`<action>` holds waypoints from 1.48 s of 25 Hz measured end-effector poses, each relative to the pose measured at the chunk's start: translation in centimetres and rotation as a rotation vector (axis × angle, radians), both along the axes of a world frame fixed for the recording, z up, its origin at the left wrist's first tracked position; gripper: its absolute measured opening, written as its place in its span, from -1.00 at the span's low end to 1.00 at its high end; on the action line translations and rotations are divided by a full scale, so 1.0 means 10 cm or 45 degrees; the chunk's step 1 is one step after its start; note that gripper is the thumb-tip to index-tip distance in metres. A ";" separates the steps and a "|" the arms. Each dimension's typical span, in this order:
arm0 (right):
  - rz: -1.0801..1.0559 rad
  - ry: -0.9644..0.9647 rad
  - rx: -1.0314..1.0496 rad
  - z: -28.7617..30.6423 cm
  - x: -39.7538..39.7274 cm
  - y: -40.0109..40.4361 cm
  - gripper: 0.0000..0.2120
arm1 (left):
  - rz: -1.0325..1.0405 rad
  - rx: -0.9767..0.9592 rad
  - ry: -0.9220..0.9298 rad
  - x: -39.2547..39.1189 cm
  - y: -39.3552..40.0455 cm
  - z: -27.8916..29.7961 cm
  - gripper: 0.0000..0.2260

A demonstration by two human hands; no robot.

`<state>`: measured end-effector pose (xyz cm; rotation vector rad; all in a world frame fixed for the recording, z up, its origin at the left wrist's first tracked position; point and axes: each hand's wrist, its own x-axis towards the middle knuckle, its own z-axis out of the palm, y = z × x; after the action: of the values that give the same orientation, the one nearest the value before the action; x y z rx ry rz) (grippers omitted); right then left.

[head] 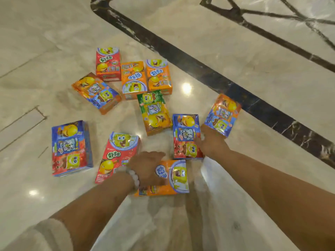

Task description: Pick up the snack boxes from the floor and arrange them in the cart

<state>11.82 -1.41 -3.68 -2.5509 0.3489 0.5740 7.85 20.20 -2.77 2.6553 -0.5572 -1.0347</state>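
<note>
Several colourful snack boxes lie scattered on the marble floor. My left hand, with a white bead bracelet at the wrist, lies on the left end of an orange snack box nearest me, fingers curled over its upper edge. My right hand reaches between a blue-and-red box and a tilted orange-and-blue box. Its fingers are hidden under the lower edge of that tilted box and grip it, while the thumb sticks out over the blue-and-red box. A red box lies just left of my left hand. No cart is in view.
A large blue-and-red box lies at the left. A green-and-orange box sits in the middle, with more orange and red boxes behind it. A dark inlaid band crosses the floor at the right. My pale clothing fills the bottom.
</note>
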 end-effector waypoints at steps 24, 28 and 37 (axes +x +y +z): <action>-0.562 0.348 0.794 -0.14 -0.33 -0.12 -0.45 | 1.422 -0.602 0.079 -0.04 -0.19 -0.46 -0.44; -0.738 0.238 0.999 -0.05 -0.25 -0.08 -0.57 | 1.508 -0.662 0.196 0.08 -0.16 -0.38 -0.50; -0.757 -0.044 1.221 2.21 0.47 -0.15 -0.66 | 1.398 -0.967 0.211 1.12 -0.11 2.15 -0.42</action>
<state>16.49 -2.88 18.47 -1.4386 0.6070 0.3361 19.03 19.06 18.78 1.7066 0.4563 -0.5066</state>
